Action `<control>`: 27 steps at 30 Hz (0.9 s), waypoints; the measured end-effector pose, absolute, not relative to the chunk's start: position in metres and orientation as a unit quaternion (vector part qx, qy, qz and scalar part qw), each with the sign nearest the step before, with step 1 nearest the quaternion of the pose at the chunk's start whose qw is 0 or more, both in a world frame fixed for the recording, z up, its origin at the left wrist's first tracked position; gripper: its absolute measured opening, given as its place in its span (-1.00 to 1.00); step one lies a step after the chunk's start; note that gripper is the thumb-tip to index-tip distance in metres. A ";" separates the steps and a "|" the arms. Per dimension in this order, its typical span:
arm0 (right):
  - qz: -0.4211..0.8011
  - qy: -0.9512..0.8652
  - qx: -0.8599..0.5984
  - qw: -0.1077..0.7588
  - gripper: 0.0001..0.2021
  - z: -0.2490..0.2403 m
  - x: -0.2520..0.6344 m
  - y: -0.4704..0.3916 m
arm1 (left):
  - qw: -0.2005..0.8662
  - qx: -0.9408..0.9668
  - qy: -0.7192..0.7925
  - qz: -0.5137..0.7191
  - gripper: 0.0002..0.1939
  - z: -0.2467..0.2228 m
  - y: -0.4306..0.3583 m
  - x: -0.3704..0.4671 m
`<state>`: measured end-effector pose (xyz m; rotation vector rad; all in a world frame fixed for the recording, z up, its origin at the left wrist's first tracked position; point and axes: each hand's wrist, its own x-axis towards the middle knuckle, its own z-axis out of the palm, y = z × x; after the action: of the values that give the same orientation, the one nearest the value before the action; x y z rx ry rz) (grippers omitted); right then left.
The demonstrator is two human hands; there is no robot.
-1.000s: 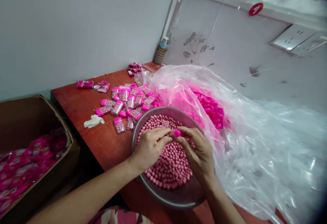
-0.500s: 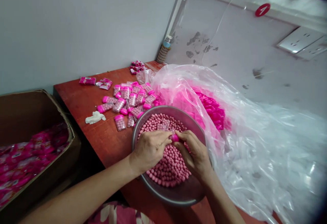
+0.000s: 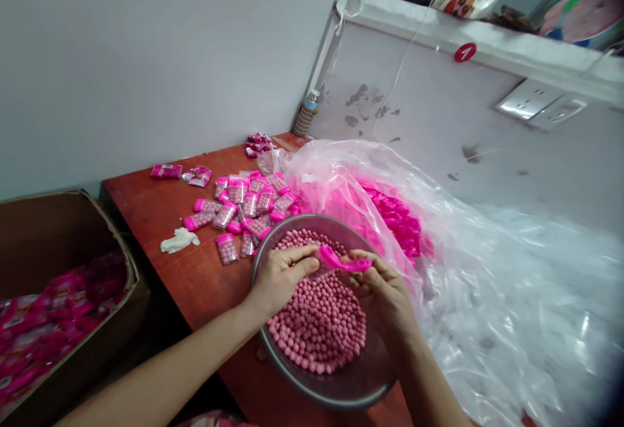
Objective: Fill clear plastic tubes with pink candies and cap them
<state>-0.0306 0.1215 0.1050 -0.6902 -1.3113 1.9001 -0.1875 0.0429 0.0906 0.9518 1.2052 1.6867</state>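
Note:
Over a grey metal bowl [image 3: 385, 381] of pink beads [image 3: 319, 323], my left hand [image 3: 280, 277] grips a small clear container whose bright pink cap [image 3: 330, 257] stands open. The flipped lid [image 3: 358, 265] points right, and my right hand [image 3: 383, 287] has its fingers closed on that lid side. My left fingers partly hide the clear body, so its contents cannot be made out. Left of and behind the bowl lie several bead-filled clear containers [image 3: 227, 249] with pink caps.
Beyond the bowl, a large clear plastic bag [image 3: 492, 303] covers pink caps [image 3: 392, 219]. A cardboard box [image 3: 117, 245] of pink packets stands left of the red table [image 3: 160, 219]. White crumpled material [image 3: 180, 240] and a bottle [image 3: 306, 114] sit on the table.
The pink cap between my hands now shows spread open, with its lid out to the right. My hands sit slightly farther apart, and the camera view has tilted up.

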 end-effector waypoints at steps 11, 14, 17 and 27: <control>0.814 -0.475 -0.282 0.180 -0.90 0.127 -0.052 0.126 | 0.293 0.502 0.536 0.612 -0.74 0.093 0.037 -0.189; 0.808 -0.481 -0.290 0.176 -0.90 0.124 -0.056 0.126 | 0.271 0.514 0.550 0.600 -0.73 0.092 0.036 -0.189; 0.785 -0.507 -0.302 0.186 -0.87 0.121 -0.058 0.126 | 0.283 0.498 0.556 0.602 -0.72 0.090 0.035 -0.185; 0.487 -0.770 -0.366 0.190 -0.73 0.108 -0.039 0.163 | 0.257 0.394 0.540 0.698 -0.52 0.109 0.096 -0.253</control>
<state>-0.0389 0.1631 0.1080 -1.0296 -2.1631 1.3681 -0.2534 0.0957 0.1089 1.0685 1.4664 1.8933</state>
